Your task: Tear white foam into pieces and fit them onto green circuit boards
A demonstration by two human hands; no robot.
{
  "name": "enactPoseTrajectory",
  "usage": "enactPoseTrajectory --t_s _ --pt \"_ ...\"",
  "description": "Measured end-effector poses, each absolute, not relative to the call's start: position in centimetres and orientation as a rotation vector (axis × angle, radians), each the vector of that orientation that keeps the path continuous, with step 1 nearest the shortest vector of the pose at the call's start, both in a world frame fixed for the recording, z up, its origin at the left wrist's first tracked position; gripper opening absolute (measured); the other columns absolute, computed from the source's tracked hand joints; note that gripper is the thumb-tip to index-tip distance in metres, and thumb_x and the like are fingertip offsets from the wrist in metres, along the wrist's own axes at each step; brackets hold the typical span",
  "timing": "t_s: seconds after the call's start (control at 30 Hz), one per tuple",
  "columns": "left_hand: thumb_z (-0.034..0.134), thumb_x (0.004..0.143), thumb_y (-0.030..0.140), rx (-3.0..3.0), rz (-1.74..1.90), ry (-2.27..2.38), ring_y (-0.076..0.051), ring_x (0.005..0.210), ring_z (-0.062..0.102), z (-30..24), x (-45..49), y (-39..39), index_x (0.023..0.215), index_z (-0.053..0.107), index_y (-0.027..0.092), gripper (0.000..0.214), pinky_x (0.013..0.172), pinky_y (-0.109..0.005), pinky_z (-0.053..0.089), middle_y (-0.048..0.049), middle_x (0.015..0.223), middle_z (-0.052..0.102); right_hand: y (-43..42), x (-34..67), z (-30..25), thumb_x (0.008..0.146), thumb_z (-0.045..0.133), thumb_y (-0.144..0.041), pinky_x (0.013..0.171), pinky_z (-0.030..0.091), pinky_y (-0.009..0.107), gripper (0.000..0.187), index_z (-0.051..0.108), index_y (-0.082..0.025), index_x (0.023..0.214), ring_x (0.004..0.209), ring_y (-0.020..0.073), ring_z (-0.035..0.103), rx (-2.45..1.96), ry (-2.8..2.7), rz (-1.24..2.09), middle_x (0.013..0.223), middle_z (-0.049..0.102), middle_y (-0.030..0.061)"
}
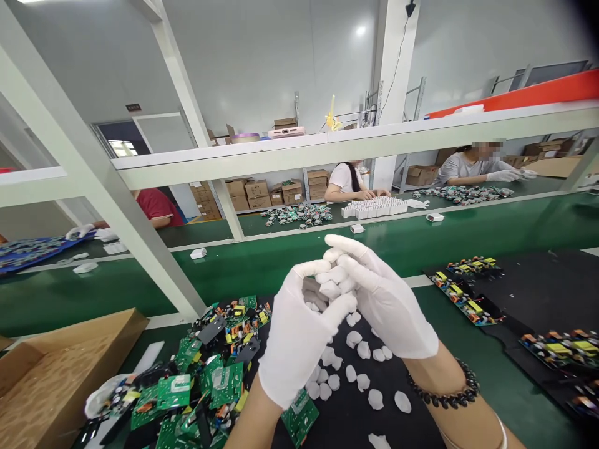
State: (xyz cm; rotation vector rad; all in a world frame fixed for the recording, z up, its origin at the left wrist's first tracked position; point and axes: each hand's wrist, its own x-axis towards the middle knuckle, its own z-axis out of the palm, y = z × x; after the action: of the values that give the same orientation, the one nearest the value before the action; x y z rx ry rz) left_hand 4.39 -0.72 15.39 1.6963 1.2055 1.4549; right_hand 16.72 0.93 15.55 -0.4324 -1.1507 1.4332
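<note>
Both my hands wear white gloves and meet above the black mat. My left hand is cupped with small white plastic pieces in its palm. My right hand pinches one of these small white pieces at its fingertips, right above the left palm. A bead bracelet circles my right wrist. Several more loose white pieces lie scattered on the mat below the hands. A heap of green circuit boards sits just left of my left hand.
A cardboard box stands at the lower left. More circuit boards lie on black mats at the right. A green conveyor belt runs across, with white frame posts. Three people work on its far side, near white parts.
</note>
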Motion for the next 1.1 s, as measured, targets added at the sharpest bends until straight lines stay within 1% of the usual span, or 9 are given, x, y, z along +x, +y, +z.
enactPoseTrajectory --t_s 0.17,0.37,0.5,0.57,0.7,0.8,0.9,1.0,1.1 --pt "0.064 0.072 0.021 1.543 1.313 1.095 -0.011 0.068 0.057 15.9 3.2 -0.5 0.087 0.051 0.019 0.020 0.063 -0.024 0.047 0.0023 0.078 0.058 1.0 17.0 15.7 0.090 0.048 -0.026 0.057 0.045 0.019 0.032 0.052 -0.027 0.121 0.073 0.0099 0.053 -0.428 -1.312 1.440 0.100 0.053 0.0027" --pt "0.059 0.074 0.014 1.317 1.178 0.748 -0.009 0.065 0.053 16.2 1.9 0.4 0.092 0.052 0.018 0.020 0.062 -0.023 0.045 0.0013 0.079 0.055 1.4 17.1 15.7 0.092 0.044 -0.025 0.069 0.049 0.026 0.030 0.053 -0.024 0.120 0.075 0.0120 0.057 -0.302 -1.221 1.546 0.107 0.056 0.0050" --pt "0.060 0.075 0.015 1.397 1.181 0.848 -0.011 0.078 0.054 16.2 1.8 0.2 0.093 0.054 0.019 0.019 0.068 -0.022 0.045 -0.0012 0.092 0.056 1.9 17.1 15.4 0.091 0.045 -0.024 0.064 0.049 0.024 0.028 0.055 -0.023 0.118 0.061 0.0072 0.054 -0.321 -1.203 1.524 0.102 0.058 0.0048" --pt "0.064 0.074 0.017 1.456 1.259 0.954 -0.011 0.080 0.054 16.2 2.1 -0.1 0.088 0.054 0.018 0.017 0.070 -0.022 0.045 -0.0007 0.090 0.056 1.7 16.9 15.4 0.091 0.046 -0.023 0.059 0.048 0.023 0.028 0.055 -0.022 0.118 0.055 0.0053 0.050 -0.358 -1.223 1.480 0.101 0.059 0.0042" --pt "0.063 0.075 0.017 1.241 1.361 0.839 -0.007 0.064 0.052 16.0 2.8 -0.3 0.083 0.054 0.018 0.012 0.061 -0.019 0.046 0.0020 0.076 0.055 1.1 16.4 15.5 0.092 0.041 -0.022 0.059 0.047 0.026 0.029 0.054 -0.023 0.118 0.057 0.0074 0.052 -0.280 -1.173 1.468 0.101 0.057 0.0043" --pt "0.056 0.080 0.020 0.891 1.418 0.628 -0.004 0.067 0.054 16.1 2.2 0.4 0.081 0.055 0.019 0.002 0.063 -0.015 0.048 0.0014 0.081 0.057 0.8 16.7 15.8 0.093 0.038 -0.023 0.059 0.047 0.026 0.030 0.054 -0.022 0.118 0.062 0.0093 0.053 -0.237 -1.065 1.375 0.100 0.057 0.0054" --pt "0.052 0.083 0.021 0.792 1.494 0.674 -0.006 0.085 0.057 16.3 1.0 1.1 0.088 0.061 0.020 0.010 0.076 -0.014 0.049 -0.0019 0.091 0.061 0.9 17.8 16.2 0.093 0.038 -0.023 0.059 0.046 0.026 0.029 0.056 -0.023 0.116 0.066 0.0103 0.051 -0.254 -0.967 1.212 0.100 0.056 0.0056" --pt "0.059 0.079 0.019 0.852 1.441 0.789 -0.009 0.099 0.056 16.2 0.3 1.4 0.099 0.063 0.017 0.021 0.086 -0.016 0.047 -0.0068 0.104 0.063 1.1 19.0 16.5 0.092 0.040 -0.022 0.056 0.045 0.025 0.028 0.058 -0.023 0.114 0.070 0.0110 0.050 -0.284 -0.937 1.174 0.101 0.055 0.0058" --pt "0.065 0.074 0.025 1.001 1.393 0.923 -0.012 0.091 0.059 15.3 0.9 1.7 0.112 0.060 0.017 0.039 0.084 -0.021 0.048 -0.0065 0.109 0.063 1.3 19.5 16.5 0.091 0.043 -0.021 0.054 0.044 0.024 0.026 0.059 -0.023 0.111 0.069 0.0104 0.048 -0.297 -0.932 1.179 0.101 0.055 0.0059"
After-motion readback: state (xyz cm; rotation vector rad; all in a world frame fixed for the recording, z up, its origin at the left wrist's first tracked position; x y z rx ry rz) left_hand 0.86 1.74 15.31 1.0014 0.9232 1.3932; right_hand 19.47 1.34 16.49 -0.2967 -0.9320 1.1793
